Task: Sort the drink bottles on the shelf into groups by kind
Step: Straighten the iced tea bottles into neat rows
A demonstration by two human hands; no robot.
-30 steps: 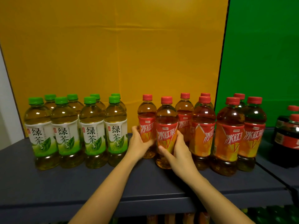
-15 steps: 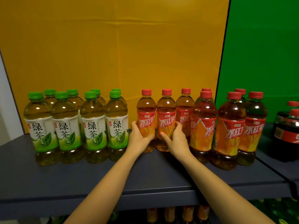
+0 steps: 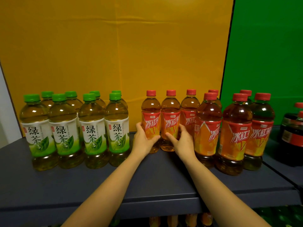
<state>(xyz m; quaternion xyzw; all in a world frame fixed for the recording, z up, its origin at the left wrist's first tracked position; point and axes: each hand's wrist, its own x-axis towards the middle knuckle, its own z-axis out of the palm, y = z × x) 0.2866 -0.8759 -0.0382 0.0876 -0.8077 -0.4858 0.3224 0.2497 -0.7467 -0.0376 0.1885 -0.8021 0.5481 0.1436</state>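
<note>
Looking down from the head view, the left grip [image 3: 144, 140] is wrapped round the lower label of the leftmost red-tea bottle [image 3: 151, 119], thumb across the front. The right grip [image 3: 182, 142] clasps its neighbour bottle [image 3: 170, 122] the same way from the other side. Both bottles stand upright on the shelf [image 3: 147, 185], touching each other. They sit between the green-tea bottles [image 3: 73, 128] and the other red-tea bottles [image 3: 236, 133]. Cola bottles [image 3: 291, 133] stand at far right. Filled to the shoulder, each bottle likely feels fairly heavy. The thin plastic would give under a hard squeeze, and the glossy label may slip. A moderate hold at mid-body seems best, since these tall, narrow bottles could tip.
</note>
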